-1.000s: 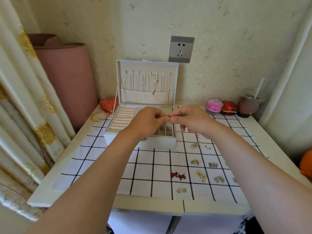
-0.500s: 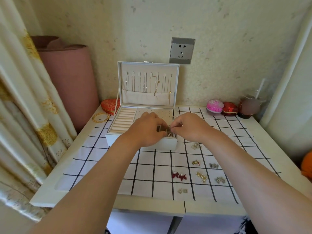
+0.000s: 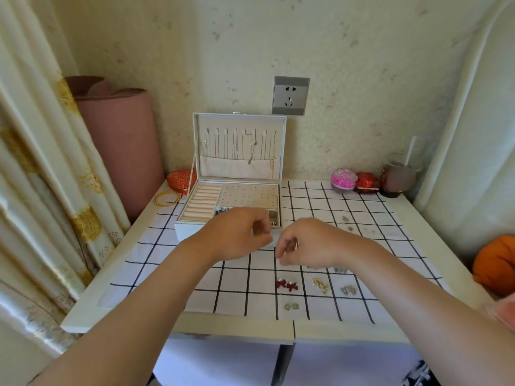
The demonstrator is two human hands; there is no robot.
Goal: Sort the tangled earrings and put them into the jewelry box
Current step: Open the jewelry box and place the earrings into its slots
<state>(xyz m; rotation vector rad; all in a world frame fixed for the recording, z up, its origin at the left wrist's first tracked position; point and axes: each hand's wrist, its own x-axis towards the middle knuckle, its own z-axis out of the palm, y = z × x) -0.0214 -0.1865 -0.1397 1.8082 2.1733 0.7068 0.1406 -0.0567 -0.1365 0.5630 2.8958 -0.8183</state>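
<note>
The white jewelry box (image 3: pixel 186 232) stands open at the back of the checked cloth (image 3: pixel 156 254), its lid (image 3: pixel 239 168) upright with chains hanging in it. A few small pieces lie in its front compartments (image 3: pixel 273 222). My left hand (image 3: pixel 237 235) hovers just in front of the box, fingers loosely curled. My right hand (image 3: pixel 309 243) hangs beside it over the cloth, fingers drooping; nothing shows in either. Loose earrings lie to the right: a red bow pair (image 3: pixel 287 285), a gold cluster (image 3: pixel 320 285), a silver pair (image 3: pixel 348 289), a pale pair (image 3: pixel 291 305).
More tiny earrings (image 3: pixel 345 218) lie on the cloth's far right. A pink round box (image 3: pixel 343 179), a red box (image 3: pixel 367 183) and a cup with a straw (image 3: pixel 398 176) stand at the back right. Gold bangles (image 3: pixel 167 197) and a red heart box (image 3: pixel 181 179) sit left of the jewelry box.
Both hands have drawn back from the box's front compartments toward me and moved slightly apart. The pinch they shared over the box is gone.
</note>
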